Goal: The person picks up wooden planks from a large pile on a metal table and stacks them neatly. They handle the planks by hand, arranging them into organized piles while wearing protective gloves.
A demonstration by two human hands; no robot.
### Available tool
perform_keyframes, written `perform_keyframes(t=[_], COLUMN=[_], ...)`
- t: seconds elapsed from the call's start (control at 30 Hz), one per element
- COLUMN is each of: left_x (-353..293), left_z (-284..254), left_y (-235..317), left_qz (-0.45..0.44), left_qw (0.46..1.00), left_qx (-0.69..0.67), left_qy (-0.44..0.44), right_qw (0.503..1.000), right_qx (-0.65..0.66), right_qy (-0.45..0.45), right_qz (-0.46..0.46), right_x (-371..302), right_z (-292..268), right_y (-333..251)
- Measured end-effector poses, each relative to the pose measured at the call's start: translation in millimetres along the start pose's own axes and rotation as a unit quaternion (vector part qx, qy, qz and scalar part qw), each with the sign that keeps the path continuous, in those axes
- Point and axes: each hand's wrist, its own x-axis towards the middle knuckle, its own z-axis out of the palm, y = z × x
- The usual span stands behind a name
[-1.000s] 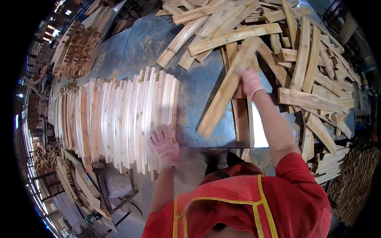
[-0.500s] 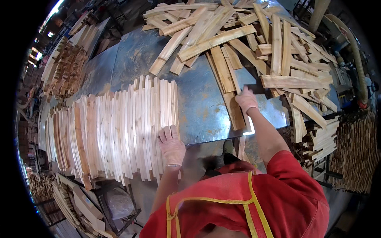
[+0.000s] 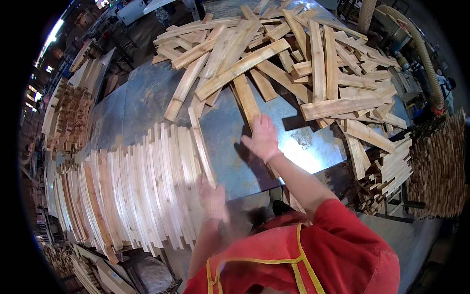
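Note:
My left hand [image 3: 212,200], gloved and blurred by motion, is closed at the near end of a narrow wooden slat [image 3: 199,142]. That slat lies slightly askew along the right side of a tight row of pale slats [image 3: 142,191]. Farther right, my right hand [image 3: 265,139], also gloved, rests over a flat wooden board [image 3: 246,98]. Its fingers stretch forward along the board, with the thumb spread to the left. The hand covers the board's middle, and a short near piece shows past the wrist.
A loose heap of boards [image 3: 318,61] covers the far side of the metal table [image 3: 223,164]. Stacked wood stands at the far left [image 3: 73,112] and in a tall pile [image 3: 435,166] at the right. A ribbed hose [image 3: 431,73] hangs at the back right.
The narrow slat has come from beside the board over to the row, at my left hand. My right hand has moved left onto the board. The whole view has shifted a little.

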Motion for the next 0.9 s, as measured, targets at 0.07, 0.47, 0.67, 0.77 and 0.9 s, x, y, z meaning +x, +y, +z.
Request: perform_keyframes(t=[0.07,0.47,0.67,0.77,0.9], left_x=[-8.1,-15.4,-22.7,-53.2,-62.9], left_z=[19.4,50.7,59.9,24.4,15.9], left_y=[-14.1,109.5,82.9,104.4,93.5], left_qz=[0.165,0.043,0.113,-0.014,-0.037], left_qw=[0.948,0.914,0.889,0.883,0.882], left_qx=[0.196,-0.363,-0.309,-0.346,-0.387], left_qy=[0.188,-0.176,-0.317,-0.317,-0.265], right_qw=[0.99,0.911,0.973,0.964,0.957], right_qx=[-0.089,0.219,0.031,-0.132,-0.225], right_qy=[0.103,-0.349,0.216,0.038,0.003], right_qz=[0.02,-0.007,0.076,0.226,0.184], right_x=[36.7,-70.5,165.7,202.9,190.4], right_z=[26.5,-87.6,-157.8,-167.0,-136.8], right_y=[32.8,48.5,212.0,246.8,217.8])
